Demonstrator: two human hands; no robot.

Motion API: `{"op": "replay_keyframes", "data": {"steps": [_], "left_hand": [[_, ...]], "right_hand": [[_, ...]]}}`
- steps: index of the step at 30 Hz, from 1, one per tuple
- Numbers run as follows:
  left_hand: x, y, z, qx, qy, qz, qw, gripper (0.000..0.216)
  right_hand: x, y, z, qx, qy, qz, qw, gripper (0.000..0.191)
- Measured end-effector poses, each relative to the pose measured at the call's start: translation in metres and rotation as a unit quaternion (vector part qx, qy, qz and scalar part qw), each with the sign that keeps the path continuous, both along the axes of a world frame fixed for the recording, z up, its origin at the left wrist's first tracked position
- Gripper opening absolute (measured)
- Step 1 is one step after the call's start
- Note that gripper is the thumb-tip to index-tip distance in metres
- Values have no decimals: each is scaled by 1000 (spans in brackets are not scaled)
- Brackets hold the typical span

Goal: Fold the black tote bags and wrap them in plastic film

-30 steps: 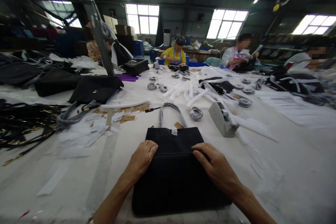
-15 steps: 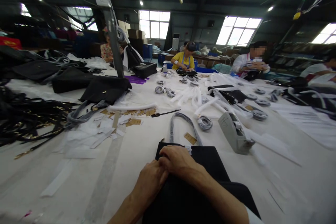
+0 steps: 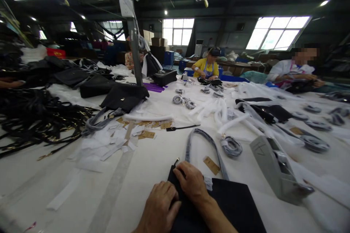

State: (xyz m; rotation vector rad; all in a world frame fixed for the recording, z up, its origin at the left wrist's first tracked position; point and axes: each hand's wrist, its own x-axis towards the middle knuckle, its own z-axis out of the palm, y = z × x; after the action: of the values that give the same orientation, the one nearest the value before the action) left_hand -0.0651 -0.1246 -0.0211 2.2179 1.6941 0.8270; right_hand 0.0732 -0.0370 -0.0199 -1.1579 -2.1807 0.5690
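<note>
Since the earlier frames, both hands have been brought together from the two sides of the black handbag (image 3: 232,204) to its upper left corner, and the view has been lifted a little. The left hand (image 3: 160,209) is laid flat on the bag's left edge with the fingers pressed together, so that the bag seems to be kept steady on the white table (image 3: 147,160). The right hand (image 3: 193,185) is crossed over it, and its fingertips are curled onto the corner, where a small metal ring (image 3: 177,161) is seen; whether something is pinched there cannot be told.

The bag is lying flat at 6 o'clock, very near the person, and its wrapped handle (image 3: 203,145) is stretched toward 12 o'clock. A brown tag (image 3: 211,165) is lying just beside the handle.

At 3 o'clock a grey tape dispenser (image 3: 276,169) is standing close to the bag. At 10 o'clock paper scraps (image 3: 109,143) and black straps (image 3: 32,116) are spread. Other workers are seated at the far side, at 12 and 2 o'clock, well apart.
</note>
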Motion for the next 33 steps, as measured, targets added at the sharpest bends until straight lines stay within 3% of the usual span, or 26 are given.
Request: {"op": "replay_keyframes", "data": {"steps": [4, 8, 15, 20, 25, 29, 32, 33], "left_hand": [[-14, 39, 20, -38, -36, 10, 999, 13], [-29, 107, 37, -37, 9, 34, 999, 20], [-52, 221, 27, -39, 156, 67, 985, 34], [-66, 257, 25, -54, 211, 72, 973, 40], [-73, 272, 44, -74, 263, 114, 955, 22], [-34, 284, 63, -80, 276, 61, 956, 23], [31, 286, 69, -50, 243, -72, 966, 24], [56, 284, 68, -4, 228, -159, 961, 26]], "right_hand": [[-2, 2, 0, -8, 1, -6, 1000, 16], [-3, 3, 0, -17, 10, -11, 1000, 11], [-4, 5, 6, -90, 23, -30, 995, 9], [-3, 9, 11, -177, 79, -53, 980, 8], [-1, 17, 10, -264, 173, -59, 947, 12], [-2, 24, 9, -312, 243, -73, 916, 13], [-4, 27, 11, -343, 276, -85, 894, 15], [-4, 28, 12, -346, 280, -89, 891, 15]]}}
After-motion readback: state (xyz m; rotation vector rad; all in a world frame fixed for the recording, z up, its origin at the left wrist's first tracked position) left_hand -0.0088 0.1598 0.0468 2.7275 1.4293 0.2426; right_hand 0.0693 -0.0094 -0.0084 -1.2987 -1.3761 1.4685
